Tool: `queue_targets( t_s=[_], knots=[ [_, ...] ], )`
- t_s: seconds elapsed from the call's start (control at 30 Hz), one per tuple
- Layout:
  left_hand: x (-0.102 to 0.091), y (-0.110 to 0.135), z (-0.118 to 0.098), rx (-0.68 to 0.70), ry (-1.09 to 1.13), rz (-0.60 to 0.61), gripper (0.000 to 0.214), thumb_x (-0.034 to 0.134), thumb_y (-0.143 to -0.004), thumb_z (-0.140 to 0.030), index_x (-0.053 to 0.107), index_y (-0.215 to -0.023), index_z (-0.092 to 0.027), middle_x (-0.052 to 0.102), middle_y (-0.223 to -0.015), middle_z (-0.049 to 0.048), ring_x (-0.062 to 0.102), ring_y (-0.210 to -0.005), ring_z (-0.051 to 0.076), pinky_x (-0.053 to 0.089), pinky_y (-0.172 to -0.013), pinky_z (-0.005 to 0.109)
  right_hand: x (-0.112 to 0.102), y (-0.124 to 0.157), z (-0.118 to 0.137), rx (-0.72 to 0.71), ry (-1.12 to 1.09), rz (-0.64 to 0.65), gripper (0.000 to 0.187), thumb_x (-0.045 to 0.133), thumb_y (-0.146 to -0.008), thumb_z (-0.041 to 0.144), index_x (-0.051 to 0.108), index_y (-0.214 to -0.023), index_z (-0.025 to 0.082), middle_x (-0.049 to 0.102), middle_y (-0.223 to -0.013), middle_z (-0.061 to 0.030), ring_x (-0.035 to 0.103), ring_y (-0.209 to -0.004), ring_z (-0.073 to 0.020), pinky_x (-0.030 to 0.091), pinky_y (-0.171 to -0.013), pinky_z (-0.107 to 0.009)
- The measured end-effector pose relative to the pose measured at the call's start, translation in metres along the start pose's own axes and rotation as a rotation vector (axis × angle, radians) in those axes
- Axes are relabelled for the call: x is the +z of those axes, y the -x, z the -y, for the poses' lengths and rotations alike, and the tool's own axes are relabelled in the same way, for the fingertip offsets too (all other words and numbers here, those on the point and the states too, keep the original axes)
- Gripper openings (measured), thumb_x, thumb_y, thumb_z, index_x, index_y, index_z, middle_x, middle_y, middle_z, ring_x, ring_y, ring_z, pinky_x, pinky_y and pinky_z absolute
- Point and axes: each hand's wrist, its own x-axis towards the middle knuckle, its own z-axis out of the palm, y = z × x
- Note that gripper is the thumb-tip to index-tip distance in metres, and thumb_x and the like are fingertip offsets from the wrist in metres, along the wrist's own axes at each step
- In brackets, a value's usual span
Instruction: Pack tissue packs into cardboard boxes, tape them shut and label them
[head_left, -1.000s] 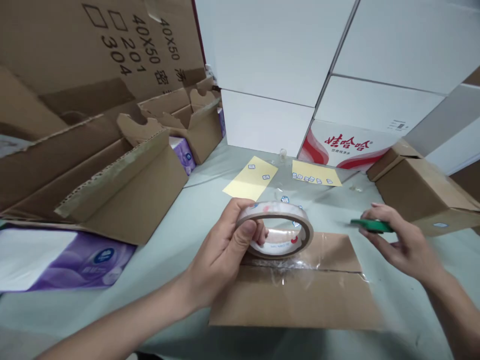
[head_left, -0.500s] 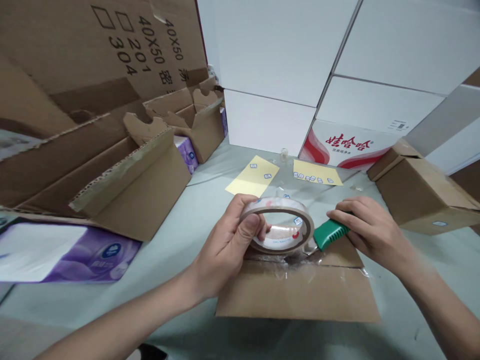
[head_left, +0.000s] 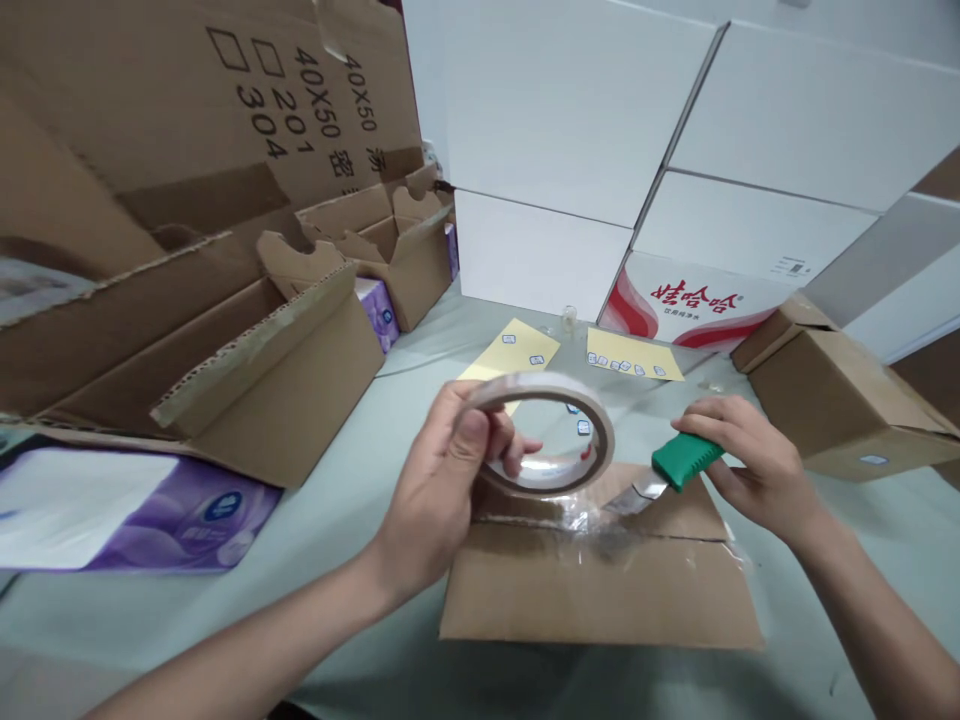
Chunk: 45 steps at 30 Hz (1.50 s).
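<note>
L hand [head_left: 435,500] holds tape roll [head_left: 547,435]; R hand [head_left: 742,460] holds cutter [head_left: 679,462].

Glossy clear plastic tape roll [head_left: 546,435] on a brown card core, matt green plastic knife handle [head_left: 684,461], shiny metal blade [head_left: 637,494], rough matt corrugated cardboard box [head_left: 600,585], glossy purple tissue pack [head_left: 127,510], smooth pale surface [head_left: 360,500]

One tape roll [head_left: 544,435] and one green cutter [head_left: 679,462] were above the flat carton [head_left: 600,590]; two yellow sheets [head_left: 517,352] lay beyond it; purple tissue packs [head_left: 142,510], apparently three, lay left of it.
</note>
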Motion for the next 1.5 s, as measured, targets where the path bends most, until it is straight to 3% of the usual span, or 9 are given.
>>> queue_targets(
  t_s=[0.23,0.47,0.63,0.7,0.83,1.0,1.13,1.33,1.5],
  knots=[
    [-0.062,-0.015,-0.008,-0.292,-0.095,-0.296,0.032,0.067,-0.082,-0.046,0.053,-0.082,-0.017,0.046,-0.067,-0.0042,0.048,-0.053,0.009,0.046,-0.049,0.02,0.04,0.035,-0.063,0.678,0.02,0.142,0.026,0.057,-0.086,0.035,0.064,-0.105,0.02,0.067,-0.084,-0.0063,0.064,-0.074,-0.0247,0.051,-0.065,-0.036],
    [-0.126,-0.019,0.031,-0.553,-0.43,-0.234,0.049,0.069,-0.064,-0.06,0.044,-0.066,-0.018,0.044,-0.058,-0.0042,0.037,-0.042,0.007,0.028,-0.042,0.021,0.094,0.063,-0.084,0.767,0.098,0.204,0.026,0.061,-0.091,0.039,0.066,-0.101,0.015,0.068,-0.082,-0.0033,0.063,-0.07,-0.0167,0.051,-0.066,-0.033],
    [-0.144,-0.021,0.049,-0.517,-0.768,-0.213,0.047,0.063,-0.063,-0.065,0.051,-0.063,-0.019,0.048,-0.057,0.0001,0.05,-0.051,0.019,0.041,-0.051,0.031,0.097,0.042,-0.072,0.599,0.111,0.138,0.029,0.055,-0.092,0.036,0.069,-0.11,0.017,0.065,-0.102,-0.0135,0.06,-0.102,-0.0296,0.05,-0.087,-0.048],
    [-0.144,-0.022,0.052,-0.438,-0.916,-0.232,0.048,0.063,-0.064,-0.064,0.06,-0.077,-0.018,0.06,-0.077,0.0082,0.062,-0.081,0.032,0.051,-0.077,0.045,0.102,0.03,-0.066,0.498,0.057,0.151,0.026,0.054,-0.094,0.033,0.07,-0.112,0.021,0.065,-0.109,-0.012,0.058,-0.107,-0.0281,0.05,-0.091,-0.046],
    [-0.128,-0.014,0.039,-0.244,-1.074,-0.177,0.075,0.058,-0.072,-0.072,0.058,-0.12,-0.016,0.046,-0.139,0.0186,0.032,-0.14,0.041,0.018,-0.119,0.058,0.12,0.017,-0.061,0.4,-0.031,0.192,0.023,0.062,-0.091,0.031,0.07,-0.109,0.02,0.065,-0.11,-0.0118,0.058,-0.108,-0.0272,0.05,-0.094,-0.046],
    [-0.101,0.019,0.005,-0.26,-0.867,0.531,0.132,0.068,-0.055,-0.087,0.006,-0.158,-0.031,0.011,-0.165,0.016,0.017,-0.151,0.042,0.02,-0.12,0.063,0.132,0.018,-0.065,0.416,-0.138,0.201,0.021,0.064,-0.092,0.035,0.067,-0.1,0.016,0.066,-0.109,-0.0065,0.062,-0.106,-0.0227,0.049,-0.096,-0.048],
    [-0.089,0.038,-0.005,-0.235,-0.906,0.776,0.151,0.089,-0.046,-0.067,-0.012,-0.155,-0.04,-0.008,-0.167,0.0138,0.004,-0.152,0.044,0.017,-0.118,0.068,0.127,0.015,-0.065,0.501,-0.264,0.127,0.024,0.062,-0.094,0.038,0.066,-0.101,0.015,0.068,-0.105,-0.0051,0.065,-0.098,-0.0194,0.053,-0.089,-0.043],
    [-0.077,0.05,0.005,-0.146,-0.967,0.673,0.124,0.091,-0.052,-0.032,0.014,-0.15,-0.042,0.013,-0.161,0.0142,0.027,-0.147,0.044,0.035,-0.114,0.062,0.091,0.01,-0.055,0.724,-0.486,-0.234,0.025,0.067,-0.089,0.041,0.065,-0.086,0.016,0.068,-0.079,-0.0012,0.064,-0.07,-0.015,0.054,-0.068,-0.033],
    [-0.073,0.073,0.011,0.111,-0.963,0.283,0.094,0.077,-0.057,-0.036,0.031,-0.138,-0.034,0.033,-0.142,0.0135,0.042,-0.134,0.043,0.043,-0.105,0.062,0.036,0.023,-0.014,0.781,-0.645,-0.643,0.016,0.064,-0.086,0.038,0.058,-0.083,0.023,0.059,-0.071,0.0019,0.057,-0.058,-0.0134,0.048,-0.054,-0.029]
  ],
)
